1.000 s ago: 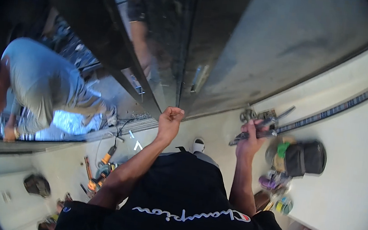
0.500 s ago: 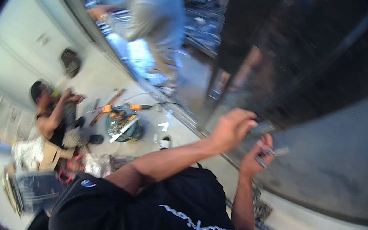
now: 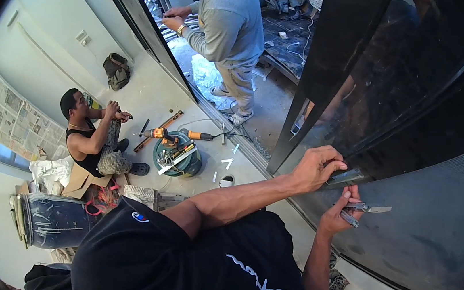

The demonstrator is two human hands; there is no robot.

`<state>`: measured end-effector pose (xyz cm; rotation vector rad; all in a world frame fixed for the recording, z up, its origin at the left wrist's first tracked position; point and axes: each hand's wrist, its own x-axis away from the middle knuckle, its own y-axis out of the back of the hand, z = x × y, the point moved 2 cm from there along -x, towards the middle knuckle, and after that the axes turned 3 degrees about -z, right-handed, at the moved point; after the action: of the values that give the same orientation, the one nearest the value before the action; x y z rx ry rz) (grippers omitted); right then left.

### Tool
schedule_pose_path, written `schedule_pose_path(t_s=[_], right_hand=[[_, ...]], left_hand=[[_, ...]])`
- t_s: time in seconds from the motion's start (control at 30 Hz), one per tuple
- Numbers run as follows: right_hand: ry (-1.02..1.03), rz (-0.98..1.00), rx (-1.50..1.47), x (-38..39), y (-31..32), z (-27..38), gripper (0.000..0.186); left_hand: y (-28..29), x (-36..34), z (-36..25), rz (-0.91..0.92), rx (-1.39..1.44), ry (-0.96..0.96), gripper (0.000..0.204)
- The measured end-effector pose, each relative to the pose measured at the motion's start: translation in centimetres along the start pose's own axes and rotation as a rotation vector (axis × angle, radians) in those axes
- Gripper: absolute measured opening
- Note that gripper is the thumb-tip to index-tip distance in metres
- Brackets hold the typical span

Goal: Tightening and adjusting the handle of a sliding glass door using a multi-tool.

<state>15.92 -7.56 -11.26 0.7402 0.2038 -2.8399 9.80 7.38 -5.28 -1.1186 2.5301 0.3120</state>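
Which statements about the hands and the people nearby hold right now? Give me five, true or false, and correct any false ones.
1. The left hand and right hand are close together by the dark door. True.
2. The right hand is empty. False: it holds a folding tool with its blade out.
3. The co-worker in the black sleeveless top sits, while the person in grey stands. True.
4. The person in grey is right beside the seated co-worker. False: the door track lies between them.
5. A green bucket bearing tools stands on the floor. True.
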Motion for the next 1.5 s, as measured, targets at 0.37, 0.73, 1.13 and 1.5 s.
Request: schedule_pose_path(t_s=[0.37, 0.73, 1.13, 1.5], right_hand=[[0.017, -0.055, -0.016, -0.3, -1.1, -0.1, 0.016], [0.006, -0.061, 0.013, -0.1, -1.5, 0.1, 0.017], [-0.018, -0.009, 0.019, 0.2, -1.7, 0.3, 0.019], [-0.042, -0.135, 0.013, 0.8, -1.7, 0.7, 0.02]], left_hand=[[0.7, -0.6, 0.3, -0.033, -0.081, 0.02, 0.008], [1.2, -0.8, 0.1, -0.021, -0.058, 0.05, 0.008], [10.4, -3.3, -6.1, -0.345, -0.133, -0.044, 0.037], [11.4, -6.0, -4.8, -0.121, -0.1, 0.082, 0.074]])
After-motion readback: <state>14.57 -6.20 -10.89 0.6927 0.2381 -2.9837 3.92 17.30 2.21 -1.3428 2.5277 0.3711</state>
